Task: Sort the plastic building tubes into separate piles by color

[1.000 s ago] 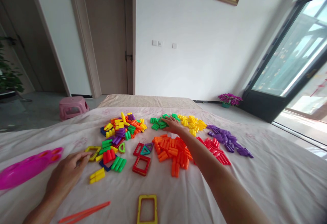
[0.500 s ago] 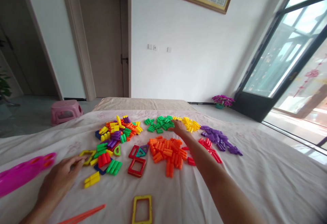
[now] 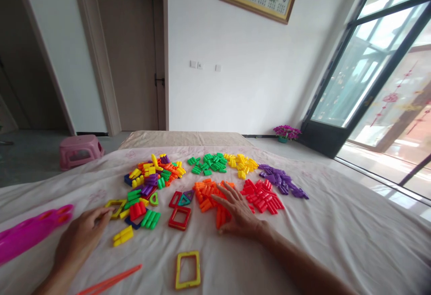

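Observation:
My left hand (image 3: 83, 235) has its thumb and fingers pinched at the left edge of a yellow square magnetic tile (image 3: 118, 203). Beside that tile lie green connector blocks (image 3: 150, 219), red blocks (image 3: 137, 211) and a yellow block (image 3: 123, 235). Fingers spread, my right hand (image 3: 237, 212) rests over the pile of orange connector blocks (image 3: 204, 195) and covers part of it. Just right of its fingers is a pile of red blocks (image 3: 266, 196). A mixed heap (image 3: 158, 169) of coloured blocks sits farther back on the left.
Piles of green blocks (image 3: 212, 163), yellow blocks (image 3: 243, 164) and purple blocks (image 3: 281, 179) line the back. Red frame tiles (image 3: 179, 218) and a yellow rectangular tile (image 3: 187, 269) lie on the cloth (image 3: 161, 259). Orange sticks (image 3: 112, 279) and a magenta plastic item (image 3: 32, 232) are at left.
My right hand has drawn back from between the green and yellow piles to the orange blocks, its fingers now spread. The left hand stays by the yellow tile. The view has shifted slightly.

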Available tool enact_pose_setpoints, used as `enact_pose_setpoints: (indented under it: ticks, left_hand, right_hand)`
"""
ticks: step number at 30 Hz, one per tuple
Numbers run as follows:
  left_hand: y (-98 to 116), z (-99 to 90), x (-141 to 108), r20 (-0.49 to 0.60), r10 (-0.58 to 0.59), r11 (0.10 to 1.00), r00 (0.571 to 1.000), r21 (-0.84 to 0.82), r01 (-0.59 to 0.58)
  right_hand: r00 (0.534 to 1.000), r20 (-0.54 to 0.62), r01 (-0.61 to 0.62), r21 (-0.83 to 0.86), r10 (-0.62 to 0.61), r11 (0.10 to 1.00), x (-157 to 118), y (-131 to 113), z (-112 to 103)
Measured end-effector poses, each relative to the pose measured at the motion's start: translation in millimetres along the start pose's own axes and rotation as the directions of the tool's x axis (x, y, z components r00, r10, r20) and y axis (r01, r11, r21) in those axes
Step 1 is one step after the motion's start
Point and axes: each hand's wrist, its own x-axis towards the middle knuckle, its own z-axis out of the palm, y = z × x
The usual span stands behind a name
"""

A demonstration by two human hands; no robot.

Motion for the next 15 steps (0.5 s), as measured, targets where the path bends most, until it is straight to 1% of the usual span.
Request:
enact_pose_setpoints:
  ticks: [3, 7, 10, 12, 15]
  left_hand:
    - [-1.0, -0.6, 0.4, 0.019, 0.009, 1.000, 1.000, -0.001, -0.009]
    - [0.3, -1.5, -0.4, 0.024, -0.003, 1.000, 1.000, 0.002, 0.003]
    - [3.1, -2.5, -1.5, 0.025, -0.014, 1.000, 1.000, 0.011, 0.013]
    - [4.8, -3.3, -2.1, 0.026, -0.009, 1.000, 1.000, 0.014, 0.009]
    - [6.1, -4.3, -2.9, 0.023, -0.008, 1.000, 1.000, 0.024, 0.007]
  right_hand:
    - [0.999, 0.012, -0.042, -0.062, 0.043, 0.997, 13.4, -3.5, 4.7]
    - [0.994, -0.012, -0.113, -0.101, 0.113, 0.988, 33.8, 8.5, 9.0]
    - [0.989, -0.056, -0.142, -0.127, 0.136, 0.982, 40.7, 5.1, 9.9]
    - [0.993, -0.081, -0.097, -0.145, 0.086, 0.985, 45.4, -7.7, 10.7]
    - [0.997, -0.067, 0.031, -0.156, -0.041, 0.987, 58.3, -32.3, 14.7]
